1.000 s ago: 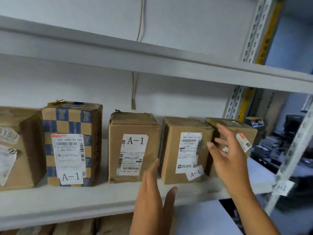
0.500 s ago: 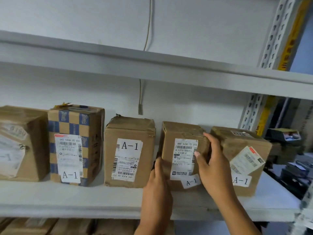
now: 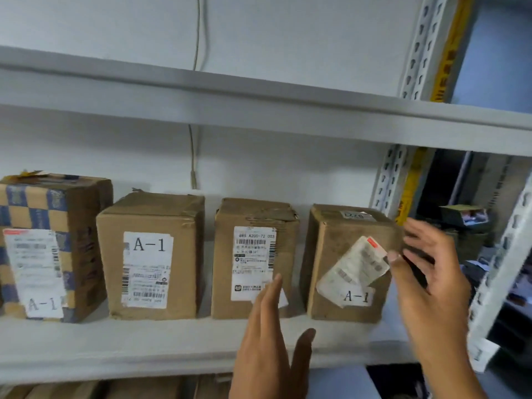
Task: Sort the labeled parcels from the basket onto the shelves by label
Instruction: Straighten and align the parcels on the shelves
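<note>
I see both hands released: left hand (image 3: 267,341) before the third box (image 3: 253,257), right hand (image 3: 429,283) at three o'clock of the last box (image 3: 348,263).

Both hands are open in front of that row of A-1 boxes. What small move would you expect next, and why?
Probably pulling both hands back toward the basket for another parcel. The left hand and right hand are open and hold nothing, and the four boxes in view, including the rightmost box, stand upright on the shelf in a spaced row.
</note>
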